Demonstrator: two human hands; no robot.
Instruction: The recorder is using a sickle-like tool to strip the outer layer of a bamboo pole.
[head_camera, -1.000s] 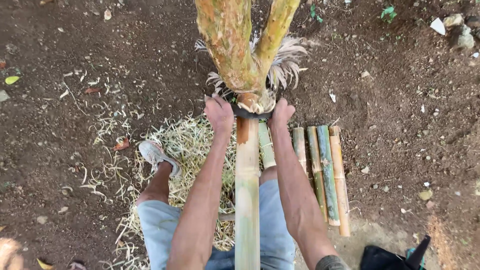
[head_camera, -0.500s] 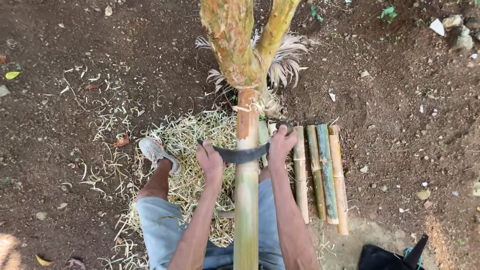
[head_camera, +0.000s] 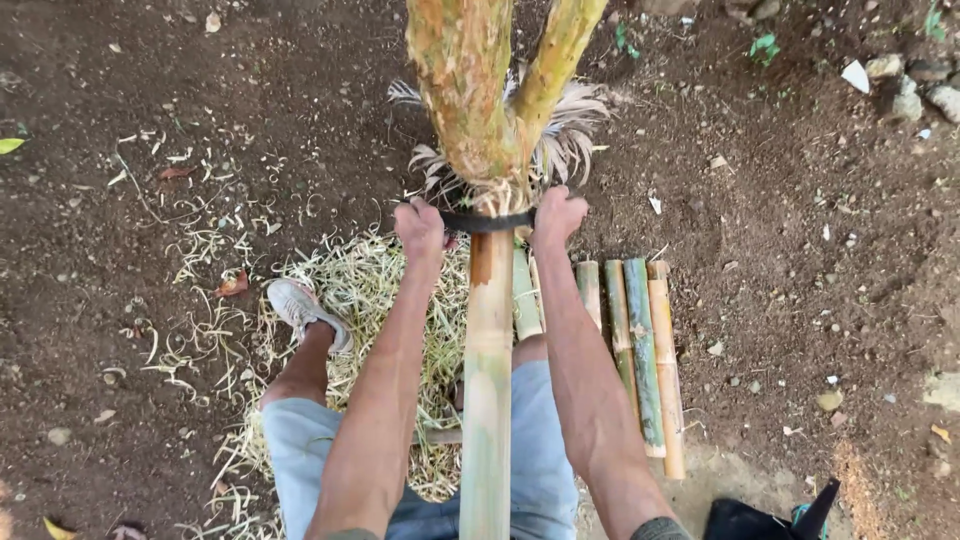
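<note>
Gripping curved blade (head_camera: 487, 222), seemingly both hands (head_camera: 420, 228).

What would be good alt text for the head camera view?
Both hands, left hand and right hand, hold a curved dark blade across a bamboo pole leaning on a forked trunk. Split bamboo strips lie on the soil.

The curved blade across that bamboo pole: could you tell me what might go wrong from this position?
1. The curved blade sits at the far end of the bamboo pole, gripped by the left hand and right hand. A slip on the draw would likely send it towards the person's lap.
2. Both hands are bare and close to the frayed fibres, so splinters seem possible.
3. Loose shavings under the shoe could let the foot slide.
</note>
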